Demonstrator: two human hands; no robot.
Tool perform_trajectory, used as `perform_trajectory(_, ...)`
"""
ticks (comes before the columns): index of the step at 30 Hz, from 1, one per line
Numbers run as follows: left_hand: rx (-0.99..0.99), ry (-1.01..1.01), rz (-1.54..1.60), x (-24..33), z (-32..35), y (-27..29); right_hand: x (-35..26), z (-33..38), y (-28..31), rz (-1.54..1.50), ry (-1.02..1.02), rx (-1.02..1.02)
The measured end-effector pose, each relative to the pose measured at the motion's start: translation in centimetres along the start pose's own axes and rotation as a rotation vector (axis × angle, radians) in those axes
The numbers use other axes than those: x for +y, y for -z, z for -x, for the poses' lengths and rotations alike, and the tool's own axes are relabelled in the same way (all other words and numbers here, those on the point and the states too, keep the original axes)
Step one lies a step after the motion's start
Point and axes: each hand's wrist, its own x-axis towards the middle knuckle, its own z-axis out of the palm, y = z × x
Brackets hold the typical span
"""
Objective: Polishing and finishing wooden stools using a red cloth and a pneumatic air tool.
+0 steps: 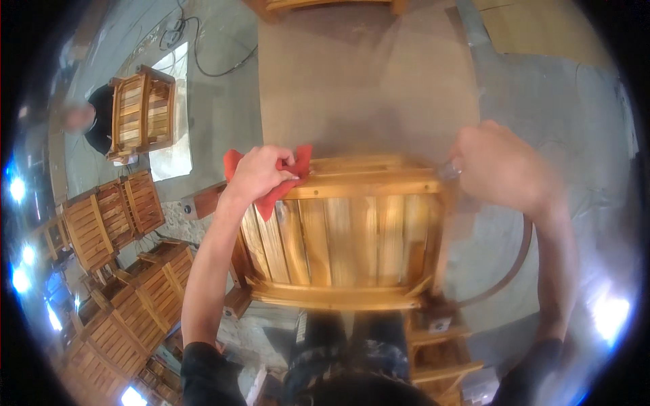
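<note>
A slatted wooden piece of furniture, honey-coloured and glossy, stands in front of me with a frame rail along its far side. My left hand is closed on a red cloth, which lies over the left end of that rail. At the rail's right end is my right hand, its fingers curled round a small greyish thing. Motion blurs that thing, so its kind cannot be made out. Below the right hand, a brown curved strip like a hose bends down towards the furniture's near right corner.
Several slatted wooden pieces crowd the left side. Farther back, a person is beside another slatted piece. A brown sheet covers the floor ahead, with a dark cable to its left. Wooden steps stand near my legs.
</note>
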Motion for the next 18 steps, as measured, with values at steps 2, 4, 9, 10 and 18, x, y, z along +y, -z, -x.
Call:
perform_trajectory(2, 0.041, -0.018, 0.005, 0.1, 0.0, 0.0, 0.4, -0.9, 0.0, -0.016, -0.064, 0.027)
perform_trajectory(4, -0.021, 0.067, 0.026, 0.2, -0.1, 0.3, 0.7, -1.7, 0.3, -0.036, -0.078, -0.176)
perform_trajectory(9, -0.033, 0.078, 0.239, -1.1, -0.5, -0.4, 2.0, -3.8, -1.5, -0.077, 0.059, -0.148)
perform_trajectory(10, -0.021, 0.061, 0.279, -1.1, -0.7, -0.7, 2.3, -4.3, -1.5, -0.106, 0.066, -0.198)
perform_trajectory(18, -0.058, -0.076, 0.285, 0.1, -2.5, -1.8, 2.2, -7.7, -2.7, -0.343, 0.108, -0.327)
